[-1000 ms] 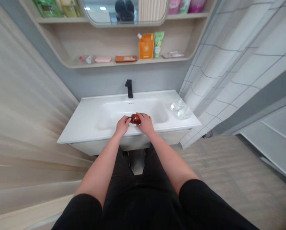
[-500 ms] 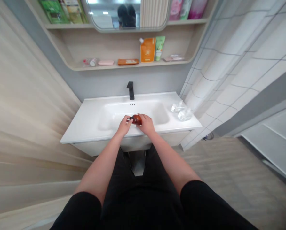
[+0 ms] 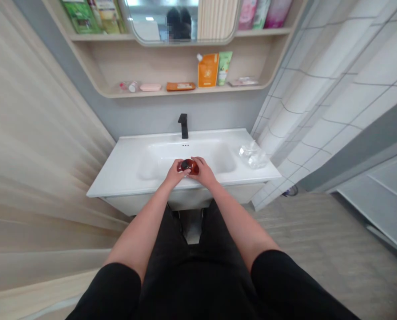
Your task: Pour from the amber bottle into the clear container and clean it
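Over the front edge of the white sink, a reddish-brown bottle with a black top is held between both hands. My left hand is closed around its black-topped end, with the thumb in front. My right hand wraps the bottle's body from the right. The bottle is tilted, its black top facing up and to the left. Part of its body is hidden behind the fingers. Behind the basin stands a black faucet.
Clear plastic items lie on the counter's right end. A wall shelf above carries an orange pouch, a green tube, an orange packet and a pink bar-shaped item. At left hangs a pale curtain.
The bottle has turned so that its black top faces up more. My left hand has moved further around that end. The whole view has shifted slightly.
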The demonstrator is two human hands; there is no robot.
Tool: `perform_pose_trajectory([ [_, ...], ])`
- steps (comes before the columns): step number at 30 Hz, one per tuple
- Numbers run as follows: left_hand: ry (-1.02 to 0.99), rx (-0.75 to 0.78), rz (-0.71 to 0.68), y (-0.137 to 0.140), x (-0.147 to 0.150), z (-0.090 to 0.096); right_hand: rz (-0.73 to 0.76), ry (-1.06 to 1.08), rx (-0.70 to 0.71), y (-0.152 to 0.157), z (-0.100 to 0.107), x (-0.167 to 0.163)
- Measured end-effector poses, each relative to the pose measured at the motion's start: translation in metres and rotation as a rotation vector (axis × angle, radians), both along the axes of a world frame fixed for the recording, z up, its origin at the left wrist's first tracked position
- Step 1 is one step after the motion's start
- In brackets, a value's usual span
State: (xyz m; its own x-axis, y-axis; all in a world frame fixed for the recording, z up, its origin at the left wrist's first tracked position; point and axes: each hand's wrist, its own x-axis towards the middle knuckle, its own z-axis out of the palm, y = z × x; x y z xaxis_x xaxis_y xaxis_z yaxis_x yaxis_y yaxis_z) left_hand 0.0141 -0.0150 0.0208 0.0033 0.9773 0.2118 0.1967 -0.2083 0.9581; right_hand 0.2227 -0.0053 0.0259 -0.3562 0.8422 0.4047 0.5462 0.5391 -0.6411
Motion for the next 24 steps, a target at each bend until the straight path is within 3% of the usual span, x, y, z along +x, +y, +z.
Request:
perform_pose_trajectory([
  [3,-0.001,0.038,-0.063,-0.01,0.007,0.003,0.072,0.09,-0.045,0.002,-0.002,0.002],
  [6,0.051,0.112,-0.02,-0.019,0.01,0.009,0.163,0.172,-0.08,0.003,-0.004,0.003],
  [9,0.084,0.186,0.146,-0.022,-0.006,0.022,0.198,0.201,-0.095,0.002,-0.006,0.005],
  [12,0.072,0.209,0.371,-0.021,-0.036,0.045,0.13,0.195,-0.107,0.002,-0.007,0.006],
  [14,0.098,0.184,0.428,-0.022,-0.052,0.059,0.118,0.183,-0.108,0.0,-0.005,0.006],
  [18,0.15,0.116,0.265,-0.03,-0.04,0.073,0.168,0.259,-0.097,-0.009,0.006,0.0],
  [21,0.143,0.097,0.114,-0.038,0.0,0.068,0.182,0.433,-0.081,-0.023,0.018,-0.001],
  [24,0.144,0.119,-0.031,-0.041,0.031,0.058,0.118,0.528,-0.089,-0.036,0.024,0.017],
])
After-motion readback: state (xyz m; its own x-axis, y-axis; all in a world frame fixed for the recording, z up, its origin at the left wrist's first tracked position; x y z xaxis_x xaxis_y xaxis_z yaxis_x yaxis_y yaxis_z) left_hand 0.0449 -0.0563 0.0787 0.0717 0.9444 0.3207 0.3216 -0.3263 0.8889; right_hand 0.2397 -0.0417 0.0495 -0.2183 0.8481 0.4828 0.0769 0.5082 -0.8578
